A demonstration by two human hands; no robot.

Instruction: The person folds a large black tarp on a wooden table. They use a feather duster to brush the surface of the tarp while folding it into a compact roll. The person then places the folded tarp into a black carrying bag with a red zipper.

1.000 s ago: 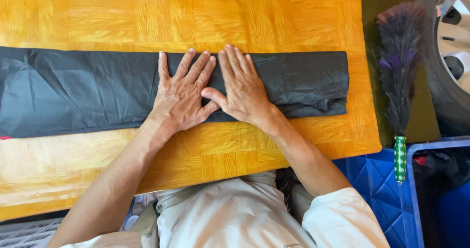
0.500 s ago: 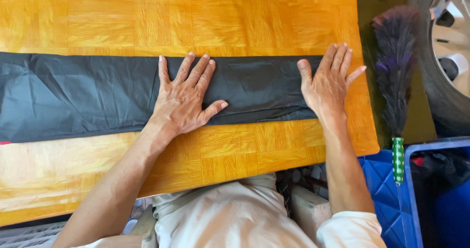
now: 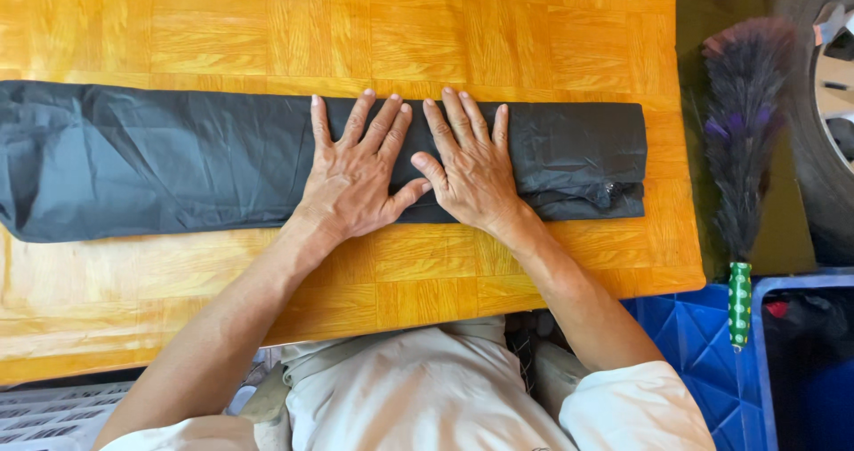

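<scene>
blue crate point(image 3: 685, 326) at lower right beside the counter point(image 3: 445, 24), inside mostly hidden, something dark and a bit of red show in its right part. grey slatted crate point(image 3: 44, 415) at lower left, contents can't tell. feather duster point(image 3: 743, 131) with green handle lies right of the counter, handle end over the blue crate rim.

black cloth point(image 3: 160, 162), folded into a long band, lies flat across the counter from left edge to near the right edge. left hand point(image 3: 356, 180) and right hand point(image 3: 471, 171) both rest palm down on the cloth, just right of its middle, side by side, thumbs nearly touching. fingers point(image 3: 458, 117) spread flat, released, not grasping anything, tips reaching the cloth's far edge. folded right end of the cloth lies free, right of the right hand; long left part lies free, left of the left hand. wheel point(image 3: 827, 104) at top right.
</scene>
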